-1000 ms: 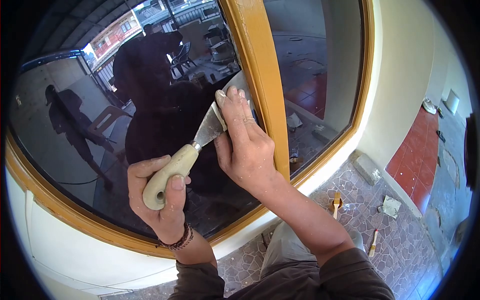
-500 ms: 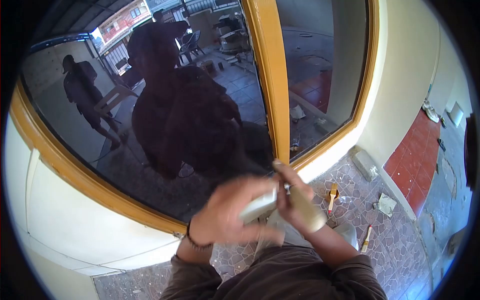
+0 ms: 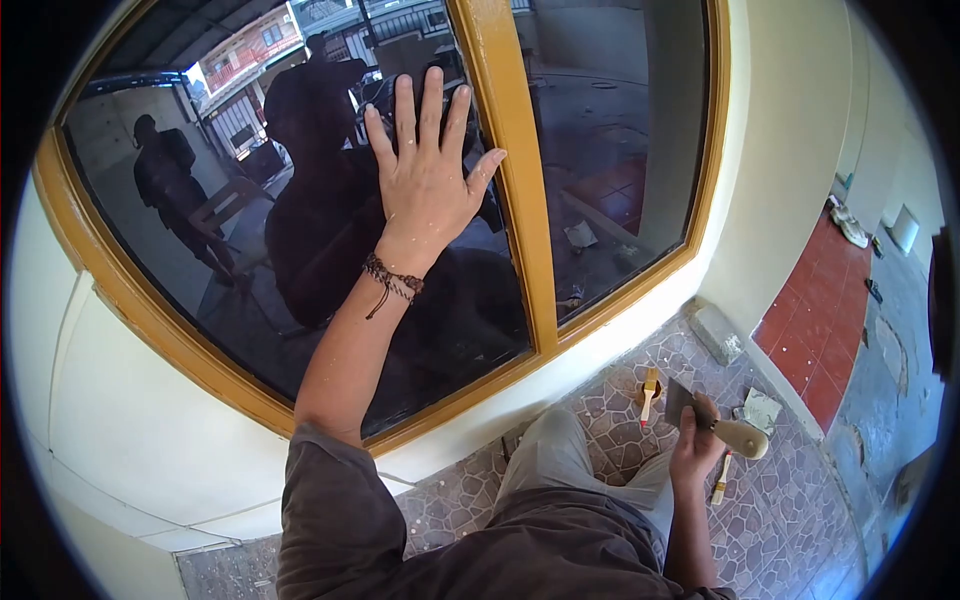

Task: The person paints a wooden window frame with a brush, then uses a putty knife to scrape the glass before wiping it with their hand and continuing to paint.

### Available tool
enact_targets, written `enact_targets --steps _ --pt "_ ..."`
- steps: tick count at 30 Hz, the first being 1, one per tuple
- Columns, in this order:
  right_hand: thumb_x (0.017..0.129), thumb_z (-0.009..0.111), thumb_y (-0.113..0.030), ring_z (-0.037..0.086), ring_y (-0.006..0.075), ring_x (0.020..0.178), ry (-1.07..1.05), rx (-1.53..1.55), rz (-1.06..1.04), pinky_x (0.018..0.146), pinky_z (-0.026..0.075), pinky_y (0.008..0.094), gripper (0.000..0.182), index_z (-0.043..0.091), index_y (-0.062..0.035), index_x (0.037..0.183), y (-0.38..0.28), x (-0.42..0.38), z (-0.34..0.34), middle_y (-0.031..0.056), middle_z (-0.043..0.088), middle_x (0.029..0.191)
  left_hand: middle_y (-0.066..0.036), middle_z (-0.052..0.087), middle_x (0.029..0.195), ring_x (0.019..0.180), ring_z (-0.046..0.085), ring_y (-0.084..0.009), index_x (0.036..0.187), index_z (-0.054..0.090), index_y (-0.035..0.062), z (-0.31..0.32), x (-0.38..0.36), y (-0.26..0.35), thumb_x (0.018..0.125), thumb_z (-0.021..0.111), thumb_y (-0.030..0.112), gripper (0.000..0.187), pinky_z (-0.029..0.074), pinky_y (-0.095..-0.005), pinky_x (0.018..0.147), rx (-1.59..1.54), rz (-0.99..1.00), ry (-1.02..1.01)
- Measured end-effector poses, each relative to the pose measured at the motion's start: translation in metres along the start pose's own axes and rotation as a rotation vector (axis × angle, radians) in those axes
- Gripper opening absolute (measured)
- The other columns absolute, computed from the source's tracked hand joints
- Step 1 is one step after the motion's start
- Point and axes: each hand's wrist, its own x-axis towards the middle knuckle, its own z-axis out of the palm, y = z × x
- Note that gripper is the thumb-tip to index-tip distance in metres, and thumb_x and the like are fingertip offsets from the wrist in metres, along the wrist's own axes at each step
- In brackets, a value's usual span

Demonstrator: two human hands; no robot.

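My left hand (image 3: 430, 180) lies with fingers spread against the dark window pane (image 3: 320, 250), its thumb reaching the yellow-brown wooden mullion (image 3: 515, 150). A braided bracelet (image 3: 394, 280) circles that wrist. Low on the right, my right hand (image 3: 697, 445) is closed around a putty knife (image 3: 740, 436) with a pale wooden handle. The knife's metal blade points up and left, above the floor and apart from the window. Below the blade, a paintbrush (image 3: 650, 395) with a wooden handle rests across a small round container, most of which is hidden.
A second brush (image 3: 721, 480) lies on the stone-patterned floor (image 3: 790, 500). Near the wall corner sit a grey block (image 3: 715, 333) and a crumpled whitish scrap (image 3: 760, 410). Red tiles (image 3: 810, 320) and shoes (image 3: 848, 225) are farther right. Another person's reflection (image 3: 170, 190) shows in the glass.
My hands were close together at the window's lower edge, blurred. The left has moved up onto the glass with fingers spread; the right has moved right and down, still holding the putty knife.
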Motion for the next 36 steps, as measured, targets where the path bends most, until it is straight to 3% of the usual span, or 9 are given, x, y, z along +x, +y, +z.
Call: enact_targets --steps 9,12,14,17,21,25,27,30,36 --pt "0.097 0.056 -0.002 0.059 0.0174 0.108 0.050 0.016 0.024 0.096 0.045 0.0299 0.031 0.054 0.0067 0.126 0.006 0.014 -0.017 0.0141 0.062 0.117 -0.013 0.031 0.158 0.148 0.021 -0.0343 0.143 0.048 0.0080 -0.012 -0.013 -0.012 0.099 0.046 0.046 0.058 0.008 -0.0557 0.118 -0.061 0.089 -0.032" --pt "0.097 0.057 -0.001 0.059 0.0174 0.107 0.047 0.057 0.075 0.095 0.046 0.0297 0.031 0.054 0.0072 0.126 0.012 0.011 -0.020 0.0144 0.062 0.116 -0.016 0.048 0.145 0.140 0.037 -0.0338 0.134 0.054 0.0049 -0.016 -0.029 -0.013 0.100 0.052 0.027 0.041 0.022 -0.0496 0.115 -0.188 0.115 0.043" --pt "0.096 0.057 -0.002 0.059 0.0174 0.107 0.043 0.078 0.101 0.095 0.046 0.0296 0.032 0.054 0.0072 0.126 0.017 0.006 -0.021 0.0143 0.062 0.116 -0.017 0.064 0.112 0.113 0.058 -0.0341 0.110 0.062 0.0017 -0.016 -0.046 -0.012 0.093 0.060 0.010 0.019 0.039 -0.0443 0.101 -0.563 0.039 0.245" --pt "0.096 0.059 -0.006 0.060 0.0173 0.105 0.015 0.059 0.171 0.092 0.047 0.0292 0.033 0.053 0.0072 0.126 0.022 0.000 -0.020 0.0139 0.063 0.115 -0.011 0.062 0.084 0.082 0.061 -0.0281 0.091 0.059 -0.0006 -0.032 -0.063 0.007 0.092 0.058 0.000 0.002 0.047 -0.0376 0.084 -0.822 -0.231 0.198" --pt "0.098 0.058 -0.009 0.062 0.0175 0.103 -0.080 0.070 0.155 0.078 0.057 0.0308 0.034 0.052 0.0011 0.130 0.020 -0.002 -0.014 0.0129 0.061 0.117 -0.010 0.055 0.076 0.071 0.052 -0.0282 0.084 0.054 0.0000 -0.038 -0.061 0.012 0.091 0.060 0.004 0.011 0.044 -0.0402 0.077 -0.713 -0.122 0.122" --pt "0.098 0.058 -0.008 0.063 0.0173 0.100 -0.149 0.026 0.127 0.078 0.057 0.0306 0.034 0.051 0.0028 0.129 0.024 0.000 -0.010 0.0131 0.062 0.113 -0.014 0.061 0.095 0.094 0.057 -0.0324 0.091 0.057 0.0011 -0.029 -0.025 -0.002 0.091 0.063 0.013 0.013 0.042 -0.0443 0.089 -0.433 0.031 0.160" --pt "0.098 0.058 -0.008 0.063 0.0171 0.099 -0.162 -0.015 0.103 0.078 0.057 0.0306 0.034 0.051 0.0035 0.129 0.019 0.000 -0.006 0.0130 0.063 0.112 -0.017 0.054 0.132 0.128 0.046 -0.0334 0.112 0.061 0.0023 -0.023 -0.005 -0.009 0.091 0.063 0.025 0.031 0.032 -0.0499 0.105 -0.152 0.053 0.228" --pt "0.095 0.061 -0.009 0.061 0.0165 0.101 -0.110 0.035 0.244 0.091 0.047 0.0312 0.030 0.058 0.0063 0.120 0.007 -0.002 -0.001 0.0116 0.066 0.107 -0.013 0.033 0.155 0.145 0.025 -0.0313 0.135 0.053 0.0058 -0.008 0.007 -0.017 0.092 0.060 0.033 0.052 0.022 -0.0530 0.113 -0.040 0.105 0.079" --pt "0.094 0.062 -0.008 0.061 0.0177 0.101 -0.111 -0.070 0.203 0.092 0.047 0.0317 0.031 0.058 0.0069 0.121 0.013 -0.004 -0.004 0.0132 0.067 0.106 -0.008 0.034 0.156 0.146 0.025 -0.0297 0.140 0.051 0.0113 -0.002 0.003 -0.014 0.090 0.060 0.034 0.056 0.021 -0.0553 0.113 0.062 0.118 0.044"
